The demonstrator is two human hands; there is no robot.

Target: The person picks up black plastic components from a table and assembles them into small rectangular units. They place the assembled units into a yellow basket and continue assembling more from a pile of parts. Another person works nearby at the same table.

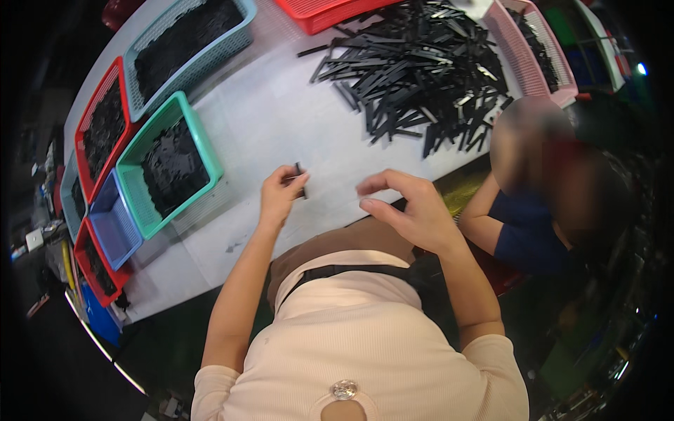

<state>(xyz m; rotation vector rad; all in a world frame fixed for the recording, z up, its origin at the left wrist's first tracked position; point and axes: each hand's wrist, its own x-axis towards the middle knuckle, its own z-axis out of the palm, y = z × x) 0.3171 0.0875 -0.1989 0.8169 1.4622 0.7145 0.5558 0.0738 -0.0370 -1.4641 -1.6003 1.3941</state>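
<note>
Her left hand (279, 196) pinches a small black strip (300, 179) above the white table (281, 119), just right of the green basket (203, 151). The right hand (411, 210) hovers beside it, fingers curled loosely, holding nothing. A heap of black strips (421, 70) lies farther back.

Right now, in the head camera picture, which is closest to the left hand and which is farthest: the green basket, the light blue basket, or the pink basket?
From the left hand:
1. Green basket, just to its left on the table.
2. Light blue basket, farther up toward the table's far left.
3. Pink basket, far across at the upper right, past the pile of black strips.
</note>
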